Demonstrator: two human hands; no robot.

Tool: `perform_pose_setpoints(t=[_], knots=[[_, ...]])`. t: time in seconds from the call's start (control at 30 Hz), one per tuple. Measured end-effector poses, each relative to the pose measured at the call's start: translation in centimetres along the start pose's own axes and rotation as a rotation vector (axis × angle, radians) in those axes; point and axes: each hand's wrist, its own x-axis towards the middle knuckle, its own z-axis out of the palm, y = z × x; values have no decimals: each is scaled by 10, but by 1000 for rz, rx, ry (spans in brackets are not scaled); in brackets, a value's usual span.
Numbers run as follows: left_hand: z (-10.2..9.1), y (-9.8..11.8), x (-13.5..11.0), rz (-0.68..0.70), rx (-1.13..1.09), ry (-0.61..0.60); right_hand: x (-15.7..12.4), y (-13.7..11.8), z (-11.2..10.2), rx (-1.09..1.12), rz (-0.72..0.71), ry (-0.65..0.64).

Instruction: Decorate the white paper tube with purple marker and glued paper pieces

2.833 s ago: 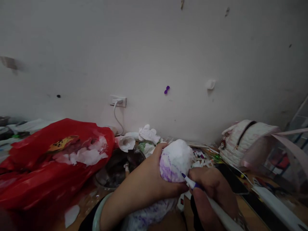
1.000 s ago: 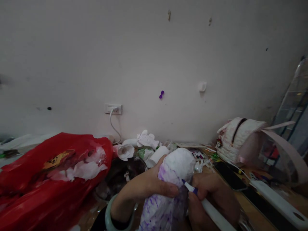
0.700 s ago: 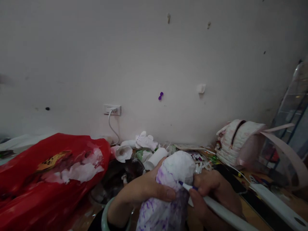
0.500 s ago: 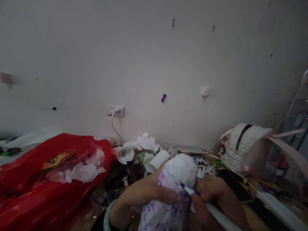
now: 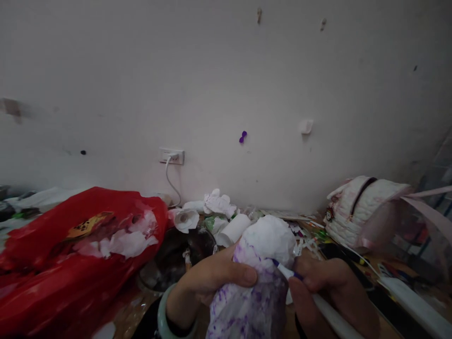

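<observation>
My left hand (image 5: 221,278) is wrapped round a lumpy white paper-covered form (image 5: 268,238), its thumb pressed on the front. Purple strokes mark the form's left side and lower part, while its rounded top is mostly white. In my right hand (image 5: 328,287) is a white marker (image 5: 334,315) with a purple tip. That tip rests on or very close to the narrow middle of the form. A pale green bangle (image 5: 163,315) circles my left wrist. The form's bottom runs out of the picture.
A red plastic bag (image 5: 45,249) with crumpled paper lies left, beside a dark bowl (image 5: 176,256). Behind the form are a white paper roll (image 5: 235,229) and crumpled tissue (image 5: 219,203). A quilted backpack (image 5: 363,212) stands right. A cord hangs from the wall socket (image 5: 172,156).
The view has tilted slightly, so the background sits a little higher. Both hands, the form and the marker appear slightly further right. The marker tip stays near the form's middle.
</observation>
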Motion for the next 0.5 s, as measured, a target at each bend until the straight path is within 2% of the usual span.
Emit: perform_pose_setpoints(t=[0.2, 0.33, 0.47, 0.5], knots=[[-3, -5, -3, 16, -79, 49, -1, 2, 3, 126, -19, -13], [-4, -2, -2, 25, -112, 99, -4, 3, 4, 44, -88, -15], [-11, 7, -2, 7, -39, 83, -3, 4, 2, -15, -110, -7], [-12, 10, -3, 2, -22, 72, -2, 5, 0, -11, -136, -41]])
